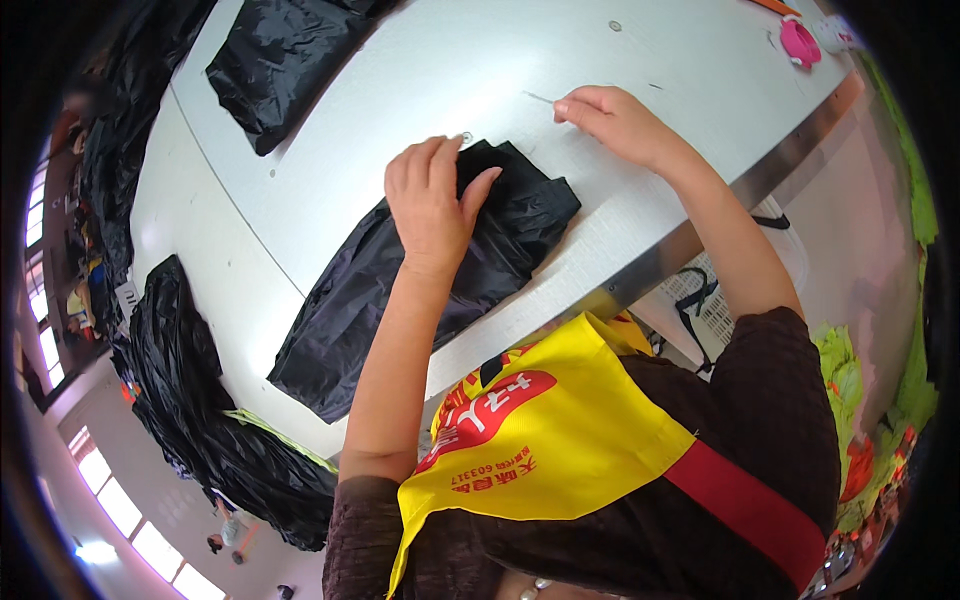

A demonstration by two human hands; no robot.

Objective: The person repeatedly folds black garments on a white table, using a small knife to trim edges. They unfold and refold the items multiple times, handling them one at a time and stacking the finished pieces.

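A folded black garment [340, 310] of shiny thin fabric lies slantwise on the white table [230, 240] in front of me. Over its upper end rests my left hand [430, 195], thumb spread from the fingers, seemingly gripping nothing. My right hand [615, 125] is pinched closed above the tabletop, beyond the garment's right end. From its fingertips a slim grey pointed thing [538, 97] sticks out to the left; its kind is too fine to make out.
A second black folded garment [285, 65] lies farther back. Black fabric [190, 400] heaps along the table's left edge. A pink ring-shaped thing [799, 42] sits at the far right corner. Below the metal table edge [700, 240] is a white slotted basket [705, 310].
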